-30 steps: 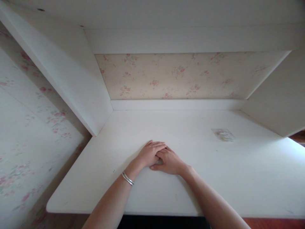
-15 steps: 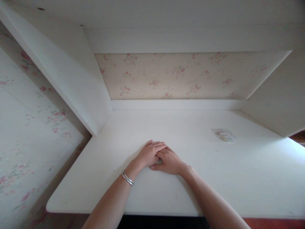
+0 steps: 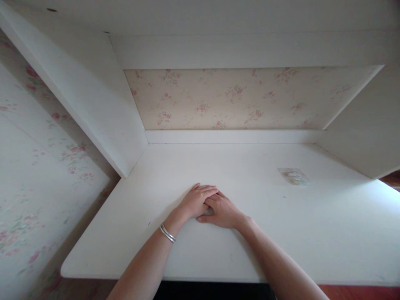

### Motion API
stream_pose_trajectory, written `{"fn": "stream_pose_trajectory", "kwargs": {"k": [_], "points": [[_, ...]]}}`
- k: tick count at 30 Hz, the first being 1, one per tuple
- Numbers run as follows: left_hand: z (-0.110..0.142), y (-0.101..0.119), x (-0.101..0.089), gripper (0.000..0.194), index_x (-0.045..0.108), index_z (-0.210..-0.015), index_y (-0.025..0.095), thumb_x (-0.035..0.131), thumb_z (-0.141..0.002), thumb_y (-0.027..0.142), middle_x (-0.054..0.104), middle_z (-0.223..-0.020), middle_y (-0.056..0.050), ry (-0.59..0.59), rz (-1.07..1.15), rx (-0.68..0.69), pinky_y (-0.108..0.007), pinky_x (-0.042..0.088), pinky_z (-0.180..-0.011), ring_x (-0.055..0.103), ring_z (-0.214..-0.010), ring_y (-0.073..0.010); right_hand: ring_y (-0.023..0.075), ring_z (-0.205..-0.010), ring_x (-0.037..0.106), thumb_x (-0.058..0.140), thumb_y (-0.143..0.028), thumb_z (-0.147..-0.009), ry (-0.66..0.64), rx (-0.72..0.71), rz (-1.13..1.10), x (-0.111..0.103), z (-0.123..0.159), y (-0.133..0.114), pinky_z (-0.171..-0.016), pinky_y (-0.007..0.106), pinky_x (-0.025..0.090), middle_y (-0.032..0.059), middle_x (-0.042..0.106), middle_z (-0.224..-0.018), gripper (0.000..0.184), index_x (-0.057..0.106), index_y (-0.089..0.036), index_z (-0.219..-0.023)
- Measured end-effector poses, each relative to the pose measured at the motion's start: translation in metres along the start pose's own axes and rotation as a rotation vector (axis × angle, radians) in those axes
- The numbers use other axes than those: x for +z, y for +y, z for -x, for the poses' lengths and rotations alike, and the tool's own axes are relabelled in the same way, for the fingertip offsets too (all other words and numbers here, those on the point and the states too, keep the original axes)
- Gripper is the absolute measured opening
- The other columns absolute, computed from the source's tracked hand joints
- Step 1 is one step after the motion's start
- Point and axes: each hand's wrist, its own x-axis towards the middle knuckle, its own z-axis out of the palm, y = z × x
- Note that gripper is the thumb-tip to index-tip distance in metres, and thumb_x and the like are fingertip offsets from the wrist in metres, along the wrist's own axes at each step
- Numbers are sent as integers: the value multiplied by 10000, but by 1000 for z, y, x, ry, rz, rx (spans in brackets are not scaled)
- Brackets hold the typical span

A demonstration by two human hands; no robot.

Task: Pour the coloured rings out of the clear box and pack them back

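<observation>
My left hand [image 3: 193, 203] lies palm down on the white desk top [image 3: 312, 233], its stretched fingers overlapping those of my right hand [image 3: 224, 211]. My right hand is also palm down, with its thumb pointing left and its fingertips partly hidden at the overlap. Both hands look open, and nothing shows in either one. Around my left wrist sits a silver bracelet [image 3: 168, 233].
A small clear printed packet or sticker [image 3: 293, 176] lies on the desk at the right. White side panels [image 3: 93, 96] flank the desk, and an overhead board [image 3: 234, 50] spans above it. Floral wallpaper [image 3: 203, 100] covers the wall behind.
</observation>
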Motion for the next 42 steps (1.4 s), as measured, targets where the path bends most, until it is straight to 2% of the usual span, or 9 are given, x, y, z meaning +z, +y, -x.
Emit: {"fn": "stream_pose_trajectory", "kwargs": {"k": [42], "points": [[0,2,-2,640,445,-1309,294,463,-711,66,454,-1382,24,-8,8,-4,-395,171,-1126,391,-1272,-141,244,-1221,443,658,-527,-702,-3,10,15,4,1,4,-1072,405,237,75,590,-1227,520,617,-201,-1104]]}}
